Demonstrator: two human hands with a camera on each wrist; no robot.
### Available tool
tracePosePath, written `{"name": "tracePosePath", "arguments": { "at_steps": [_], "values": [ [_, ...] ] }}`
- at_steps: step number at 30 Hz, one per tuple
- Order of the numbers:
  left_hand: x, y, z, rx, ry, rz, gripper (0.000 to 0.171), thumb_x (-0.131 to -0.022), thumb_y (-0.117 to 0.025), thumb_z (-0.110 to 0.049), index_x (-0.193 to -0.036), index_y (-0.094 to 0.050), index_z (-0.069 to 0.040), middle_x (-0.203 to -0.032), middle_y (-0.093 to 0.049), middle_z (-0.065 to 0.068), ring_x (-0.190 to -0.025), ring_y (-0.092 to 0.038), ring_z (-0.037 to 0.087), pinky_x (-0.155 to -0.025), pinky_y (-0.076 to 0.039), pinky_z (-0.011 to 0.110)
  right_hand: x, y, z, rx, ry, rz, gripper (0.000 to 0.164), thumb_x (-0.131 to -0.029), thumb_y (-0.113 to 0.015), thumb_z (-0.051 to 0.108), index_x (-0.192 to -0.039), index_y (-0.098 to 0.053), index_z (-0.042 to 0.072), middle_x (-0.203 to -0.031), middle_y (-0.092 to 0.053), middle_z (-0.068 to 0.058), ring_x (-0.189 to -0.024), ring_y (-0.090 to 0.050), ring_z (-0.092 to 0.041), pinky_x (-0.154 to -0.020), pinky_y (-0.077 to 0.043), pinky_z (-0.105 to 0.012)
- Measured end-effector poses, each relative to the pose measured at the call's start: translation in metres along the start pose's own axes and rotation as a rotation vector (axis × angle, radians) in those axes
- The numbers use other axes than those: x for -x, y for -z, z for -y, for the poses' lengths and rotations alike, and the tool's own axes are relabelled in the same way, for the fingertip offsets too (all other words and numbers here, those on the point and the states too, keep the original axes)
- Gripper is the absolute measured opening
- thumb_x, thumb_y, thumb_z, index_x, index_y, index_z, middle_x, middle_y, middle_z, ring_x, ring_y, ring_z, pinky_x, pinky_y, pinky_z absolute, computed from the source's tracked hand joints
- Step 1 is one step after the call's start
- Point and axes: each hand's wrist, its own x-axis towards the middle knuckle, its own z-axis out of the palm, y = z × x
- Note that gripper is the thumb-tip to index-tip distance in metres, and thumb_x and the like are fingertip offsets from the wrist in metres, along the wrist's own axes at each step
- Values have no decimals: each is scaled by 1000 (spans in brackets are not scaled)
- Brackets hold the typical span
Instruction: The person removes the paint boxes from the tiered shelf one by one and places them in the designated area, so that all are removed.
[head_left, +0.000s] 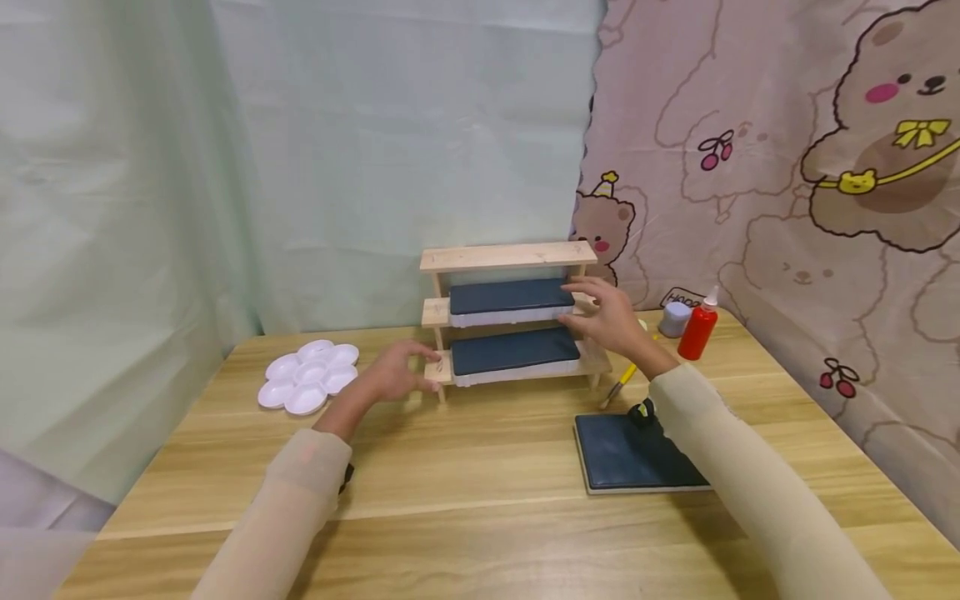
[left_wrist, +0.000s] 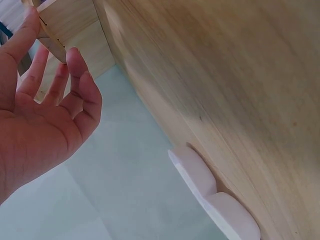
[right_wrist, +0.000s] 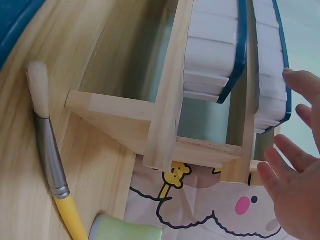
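Observation:
A stepped wooden rack (head_left: 510,256) stands at the back of the table. Its middle and bottom tiers hold an upper box (head_left: 513,297) and a lower box (head_left: 516,353), both with dark blue lids and white ribbed sides. My left hand (head_left: 390,371) is at the left end of the bottom tier, fingers loosely bent and apart around the board's end. By the right end of the upper box is my right hand (head_left: 609,317), its fingers spread. In the right wrist view, the fingertips (right_wrist: 295,76) are at the box's edge; whether they touch it I cannot tell.
A white flower-shaped palette (head_left: 309,377) lies at left. Right of the rack are a yellow-handled paintbrush (head_left: 627,373), a pale cup-shaped thing (head_left: 674,319) and a red squeeze bottle (head_left: 698,331). Another dark-lidded box (head_left: 622,454) lies partly under the right forearm.

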Motion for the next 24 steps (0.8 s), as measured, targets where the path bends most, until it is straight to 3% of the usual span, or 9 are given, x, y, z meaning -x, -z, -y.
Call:
{"name": "tracePosePath", "arguments": {
  "at_steps": [6,14,24],
  "values": [
    [-2,-1,2,6,-27,-5,49,-82,-83,-18,-126,-66,-5,-135,-57,19,-133,-43,41,-111,-34,56,-3,-2,0,-47,-20,14,54,-84,-82,19,-132,-63,5,-146,-48,-20,-135,-44,-37,-103,-42,-58],
    [-3,-2,5,-10,-16,-5,49,-81,-83,-20,-125,-67,-6,-137,-56,20,-134,-42,42,-111,-34,55,-10,-4,-3,-27,-79,65,59,-84,-82,28,-135,-61,11,-152,-43,-15,-141,-37,-36,-108,-36,-59],
    [-2,0,2,-8,2,3,48,-82,-83,-20,-125,-67,-6,-141,-51,22,-136,-40,43,-111,-33,56,-19,-9,-3,-6,-72,86,58,-82,-83,28,-133,-63,10,-153,-41,-14,-136,-43,-36,-104,-43,-54]
  ]
}}
